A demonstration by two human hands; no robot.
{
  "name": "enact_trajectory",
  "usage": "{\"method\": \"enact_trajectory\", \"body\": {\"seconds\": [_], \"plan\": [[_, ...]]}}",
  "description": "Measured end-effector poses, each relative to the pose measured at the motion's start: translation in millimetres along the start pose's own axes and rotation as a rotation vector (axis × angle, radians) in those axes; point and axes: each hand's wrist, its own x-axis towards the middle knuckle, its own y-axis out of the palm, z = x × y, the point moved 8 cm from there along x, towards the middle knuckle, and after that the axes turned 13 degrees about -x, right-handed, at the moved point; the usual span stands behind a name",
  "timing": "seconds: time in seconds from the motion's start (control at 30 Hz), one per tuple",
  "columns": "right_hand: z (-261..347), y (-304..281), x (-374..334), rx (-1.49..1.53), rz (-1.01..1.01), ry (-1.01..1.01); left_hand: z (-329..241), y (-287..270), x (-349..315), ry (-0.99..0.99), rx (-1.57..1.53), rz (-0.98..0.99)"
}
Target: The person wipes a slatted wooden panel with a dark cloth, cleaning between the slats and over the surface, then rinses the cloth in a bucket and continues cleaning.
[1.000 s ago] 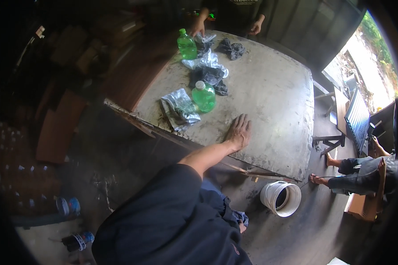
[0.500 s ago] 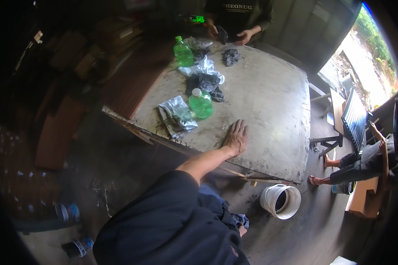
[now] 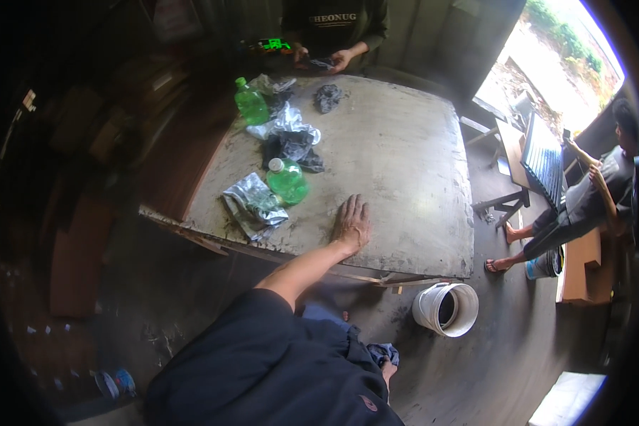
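My left hand (image 3: pixel 351 226) lies flat on the near part of the worn grey tabletop (image 3: pixel 397 177), palm down, fingers stretched out. Low beside my body, my right hand (image 3: pixel 388 372) shows only in part, closed on a bunched blue-grey rag (image 3: pixel 383 353). Left of my left hand stands a green plastic bottle with a white cap (image 3: pixel 287 182). A crumpled silver-grey cloth (image 3: pixel 255 206) lies beside that bottle. Farther back are more crumpled silver and dark cloths (image 3: pixel 291 138), a second green bottle (image 3: pixel 251 105) and a small dark wad of cloth (image 3: pixel 327 98).
Across the table a person holds a dark cloth (image 3: pixel 321 63) in both hands. A white bucket (image 3: pixel 467 312) with dark contents stands on the floor by the near right corner. At the right, another person (image 3: pixel 596 188) works at a ribbed dark panel (image 3: pixel 542 157). Brown boards (image 3: pixel 184 153) adjoin the table's left side.
The whole view has swung, so the table and bottles appear farther left. My left hand stays flat on the tabletop. The person opposite has brought both hands together around the dark cloth.
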Motion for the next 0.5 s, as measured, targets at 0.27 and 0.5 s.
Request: {"method": "enact_trajectory", "body": {"seconds": [0.27,0.5], "plan": [[-6.7,-3.7,-3.1,0.049,-0.128,-0.026,-10.8,-0.6,9.5,0.031,-0.024,-0.014],[-25.5,19.1,16.3,0.124,-0.109,-0.042,-9.2,-3.6,10.4,0.031,-0.004,-0.012]]}}
